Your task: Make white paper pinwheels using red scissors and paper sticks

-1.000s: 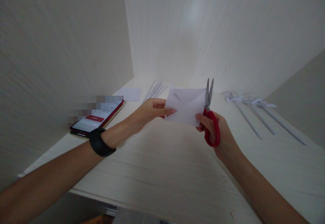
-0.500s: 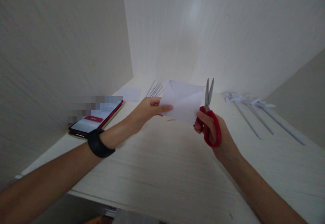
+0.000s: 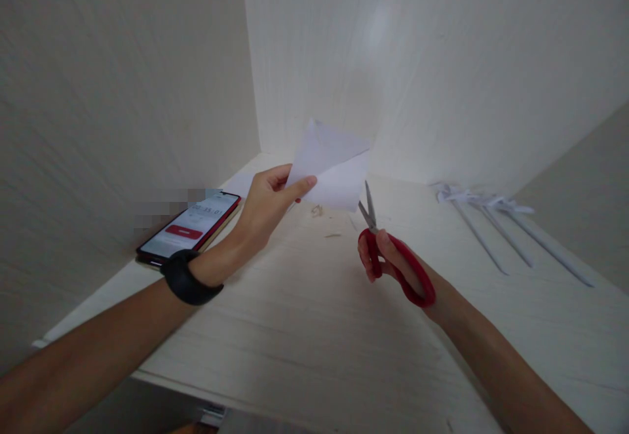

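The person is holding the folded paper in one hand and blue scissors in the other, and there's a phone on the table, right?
Not quite: the scissors are red-handled, not blue, as the head view shows. The rest holds: the left hand pinches the folded paper, the right hand holds the scissors, and a phone lies on the table.

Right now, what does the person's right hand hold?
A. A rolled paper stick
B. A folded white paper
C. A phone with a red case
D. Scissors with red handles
D. The right hand has its fingers through the red handles of the scissors, whose blades point up toward the folded white paper held by the left hand; the phone and the rolled paper sticks lie on the table.
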`<state>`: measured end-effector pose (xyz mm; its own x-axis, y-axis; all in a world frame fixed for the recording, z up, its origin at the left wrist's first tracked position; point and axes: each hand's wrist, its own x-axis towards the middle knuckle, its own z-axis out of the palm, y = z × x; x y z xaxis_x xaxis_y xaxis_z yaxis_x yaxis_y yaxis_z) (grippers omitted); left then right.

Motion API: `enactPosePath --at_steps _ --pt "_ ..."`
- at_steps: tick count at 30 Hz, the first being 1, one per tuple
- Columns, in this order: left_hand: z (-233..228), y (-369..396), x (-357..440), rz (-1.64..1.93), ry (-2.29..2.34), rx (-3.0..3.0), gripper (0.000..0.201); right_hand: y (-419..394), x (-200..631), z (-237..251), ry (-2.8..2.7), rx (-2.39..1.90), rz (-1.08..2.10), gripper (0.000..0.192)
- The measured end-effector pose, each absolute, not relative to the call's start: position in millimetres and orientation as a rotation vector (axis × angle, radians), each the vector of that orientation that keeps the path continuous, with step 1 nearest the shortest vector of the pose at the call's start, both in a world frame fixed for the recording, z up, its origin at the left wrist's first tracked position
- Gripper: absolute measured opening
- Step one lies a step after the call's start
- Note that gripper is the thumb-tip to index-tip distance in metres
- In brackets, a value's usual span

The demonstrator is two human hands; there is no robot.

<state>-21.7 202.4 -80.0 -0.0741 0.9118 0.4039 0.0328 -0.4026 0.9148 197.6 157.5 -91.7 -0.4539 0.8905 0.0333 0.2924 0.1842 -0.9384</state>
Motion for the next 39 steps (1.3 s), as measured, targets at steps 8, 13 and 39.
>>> enactPosePath --at_steps 8,13,39 --pt "-80.1 201.4 -20.9 1.532 1.080 1.497 0.023 155.4 199.0 -94.0 -1.988 -1.091 1.285 0.059" --pt "-80.3 200.6 -20.1 1.519 1.115 1.515 0.025 155.6 197.8 -96.4 -1.970 -1.096 1.311 0.060" --pt "-76.8 197.6 -15.9 1.455 1.081 1.447 0.025 155.2 196.2 -94.0 -1.928 -1.080 1.370 0.057"
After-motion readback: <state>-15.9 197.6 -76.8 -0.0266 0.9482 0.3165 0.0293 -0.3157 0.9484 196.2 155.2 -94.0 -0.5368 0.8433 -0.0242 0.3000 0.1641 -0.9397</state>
